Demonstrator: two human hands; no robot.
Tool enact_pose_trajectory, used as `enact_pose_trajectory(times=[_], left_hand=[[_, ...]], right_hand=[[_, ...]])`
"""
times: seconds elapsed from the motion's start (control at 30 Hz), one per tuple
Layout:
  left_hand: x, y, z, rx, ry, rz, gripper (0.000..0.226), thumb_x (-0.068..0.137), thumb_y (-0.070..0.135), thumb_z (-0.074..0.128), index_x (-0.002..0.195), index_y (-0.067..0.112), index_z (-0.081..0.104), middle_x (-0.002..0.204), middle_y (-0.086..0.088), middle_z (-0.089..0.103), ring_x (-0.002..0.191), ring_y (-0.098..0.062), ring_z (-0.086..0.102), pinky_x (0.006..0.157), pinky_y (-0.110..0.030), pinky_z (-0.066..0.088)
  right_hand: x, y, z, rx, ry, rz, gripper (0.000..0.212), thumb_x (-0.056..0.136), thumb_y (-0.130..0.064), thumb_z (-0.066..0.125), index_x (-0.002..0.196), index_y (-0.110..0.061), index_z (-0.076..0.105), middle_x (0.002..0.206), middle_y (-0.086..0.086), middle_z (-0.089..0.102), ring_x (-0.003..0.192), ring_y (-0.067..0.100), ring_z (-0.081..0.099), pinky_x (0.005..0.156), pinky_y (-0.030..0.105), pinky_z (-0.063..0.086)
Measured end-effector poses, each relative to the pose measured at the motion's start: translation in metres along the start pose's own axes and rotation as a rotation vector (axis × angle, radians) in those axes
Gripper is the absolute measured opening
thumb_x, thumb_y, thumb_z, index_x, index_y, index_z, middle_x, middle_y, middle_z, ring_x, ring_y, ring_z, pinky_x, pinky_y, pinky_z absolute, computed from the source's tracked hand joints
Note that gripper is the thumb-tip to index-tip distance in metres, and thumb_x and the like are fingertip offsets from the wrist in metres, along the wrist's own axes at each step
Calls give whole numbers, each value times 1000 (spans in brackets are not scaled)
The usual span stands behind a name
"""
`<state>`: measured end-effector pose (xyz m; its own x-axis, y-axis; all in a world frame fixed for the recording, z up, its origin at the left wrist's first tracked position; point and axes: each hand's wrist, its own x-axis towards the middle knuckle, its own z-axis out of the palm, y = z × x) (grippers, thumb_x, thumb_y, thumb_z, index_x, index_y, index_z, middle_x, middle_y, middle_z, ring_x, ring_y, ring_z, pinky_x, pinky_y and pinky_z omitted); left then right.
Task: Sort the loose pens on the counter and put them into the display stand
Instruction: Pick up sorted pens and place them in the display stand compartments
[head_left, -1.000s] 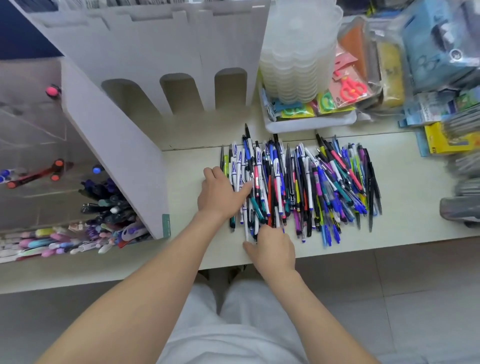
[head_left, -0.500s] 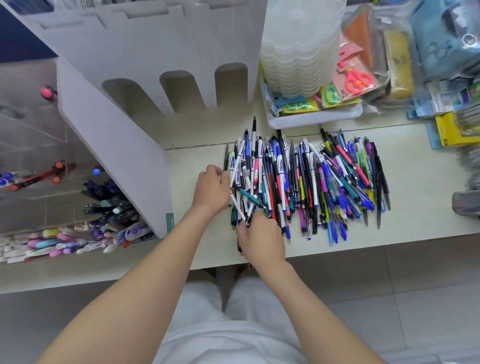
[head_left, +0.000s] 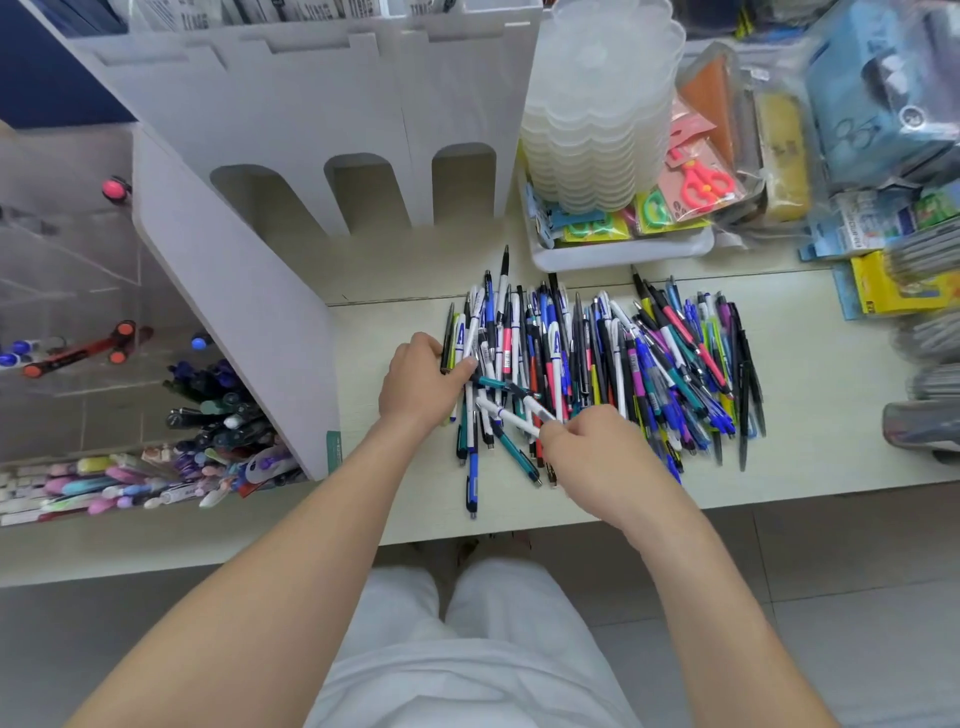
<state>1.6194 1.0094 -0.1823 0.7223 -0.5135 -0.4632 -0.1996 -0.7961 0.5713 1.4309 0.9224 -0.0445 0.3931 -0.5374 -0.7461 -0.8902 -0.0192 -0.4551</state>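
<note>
I see one pale counter (head_left: 831, 415) running across the frame. One white display stand (head_left: 311, 130) sits at its back left, with three arched slots in front. One pile of pens (head_left: 649, 364) lies on the counter, right of the stand and apart from it. Too many to count; mostly blue, black and white. Behind the pile, one tray (head_left: 623, 254) carries one stack of clear tubs (head_left: 597, 104), with one red pair of scissors (head_left: 701, 182) in a packet just beside the stack. Two hands are on the pile. Left hand (head_left: 415, 387) is curled round a bunch of pens (head_left: 451, 338) at the pile's left edge; number unclear. Right hand (head_left: 602, 457) pinches one white pen (head_left: 506, 414), angled across the others.
</note>
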Motion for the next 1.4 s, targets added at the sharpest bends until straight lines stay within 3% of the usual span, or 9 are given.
enact_pose_trajectory(times=[0.13, 0.3, 0.5, 0.77, 0.83, 0.93, 1.07, 1.23, 1.4], left_hand=[[2, -2, -1, 13, 0, 0, 38, 97, 44, 73, 118, 16, 57, 110, -4, 67, 103, -25, 62, 81, -37, 50], [-13, -14, 4, -29, -21, -53, 29, 98, 37, 73, 107, 13, 60, 106, -8, 70, 104, -29, 62, 83, -37, 48], [-33, -23, 3, 22, -68, -45, 19, 90, 23, 79, 86, 16, 62, 87, 0, 70, 89, -25, 67, 74, -34, 46], [-42, -21, -4, 142, -244, -121, 28, 85, 23, 74, 63, 19, 58, 67, -3, 65, 75, -31, 64, 64, -34, 45], [-44, -19, -9, 166, -315, -103, 10, 77, 32, 73, 78, 24, 67, 77, 1, 72, 82, -29, 70, 71, -34, 55], [-42, -16, -16, 169, -395, -115, 63, 63, 41, 70, 122, 23, 59, 114, 6, 71, 97, -27, 73, 87, -42, 60], [-35, -4, -18, 167, -255, -158, 38, 78, 44, 54, 102, 17, 65, 103, -9, 72, 98, -35, 68, 71, -35, 50], [-27, 14, -5, 119, -148, -226, 91, 97, 65, 59, 149, -5, 35, 143, -21, 41, 125, -42, 54, 101, -43, 47], [-21, 17, 12, 250, -105, -113, 102, 91, 63, 74, 146, -9, 28, 140, -22, 35, 111, -41, 61, 90, -46, 57]], right_hand=[[6, -9, 8, -39, 156, -111, 35, 108, -27, 44, 77, -10, 50, 74, 7, 59, 56, 21, 47, 50, 30, 32], [47, -7, 70, -108, 276, -197, 32, 111, -30, 38, 106, -5, 57, 91, 16, 68, 80, 35, 66, 58, 37, 39], [57, 12, 100, -424, 329, -264, 34, 100, -45, 57, 111, -13, 57, 103, 9, 65, 93, 34, 67, 62, 36, 38], [80, 33, 109, -670, 460, -463, 86, 84, -42, 75, 158, -18, 38, 145, 16, 44, 107, 34, 49, 83, 44, 46], [86, 32, 112, -620, 453, -505, 77, 85, -27, 77, 153, -14, 45, 130, 15, 54, 103, 33, 53, 79, 42, 47], [90, 28, 112, -551, 436, -558, 70, 82, -10, 73, 148, -12, 50, 132, 11, 58, 108, 33, 57, 81, 42, 48], [85, 29, 114, -436, 374, -624, 58, 88, -7, 67, 144, -8, 53, 132, 13, 59, 110, 35, 58, 89, 46, 52], [59, 35, 131, -422, 380, -362, 31, 91, -27, 67, 113, -6, 63, 107, 15, 61, 95, 37, 61, 73, 44, 50], [50, 37, 144, -505, 299, -367, 44, 73, 6, 78, 112, -6, 61, 102, 15, 60, 83, 33, 65, 56, 36, 41]])
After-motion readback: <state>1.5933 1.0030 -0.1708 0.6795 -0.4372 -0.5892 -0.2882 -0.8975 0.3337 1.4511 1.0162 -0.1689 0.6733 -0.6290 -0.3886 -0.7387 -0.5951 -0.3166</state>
